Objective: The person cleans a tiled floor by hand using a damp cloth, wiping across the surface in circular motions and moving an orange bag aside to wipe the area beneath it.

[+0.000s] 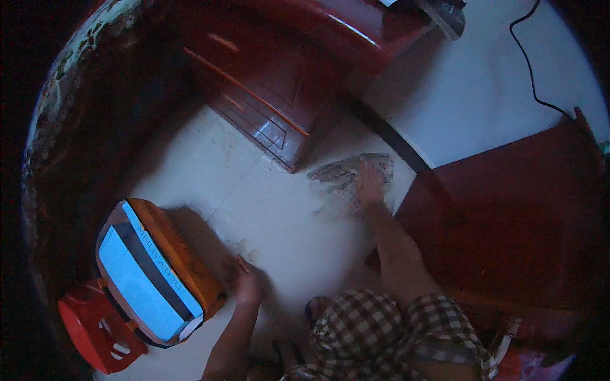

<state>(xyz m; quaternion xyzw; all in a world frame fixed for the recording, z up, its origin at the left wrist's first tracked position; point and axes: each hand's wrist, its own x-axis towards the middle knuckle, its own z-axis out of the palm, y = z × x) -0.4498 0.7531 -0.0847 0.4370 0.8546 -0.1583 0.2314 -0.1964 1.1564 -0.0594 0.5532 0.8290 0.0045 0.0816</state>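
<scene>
My right hand presses down on a crumpled grey rag spread over the pale floor, its fingertips partly blurred against the rag. Lower in the view, my left hand is empty, held low beside the bag with the fingers somewhat apart. I cannot tell whether it touches the floor. The orange, blue and dark bag bears writing and stands just left of that hand. Dull smears mark the floor around the rag.
A red plastic stool stands by the bag. Dark red wooden furniture with drawer-like fronts juts in from above. A dark red wooden panel lies to the right, beside a dark strip. A black cable runs across the upper right.
</scene>
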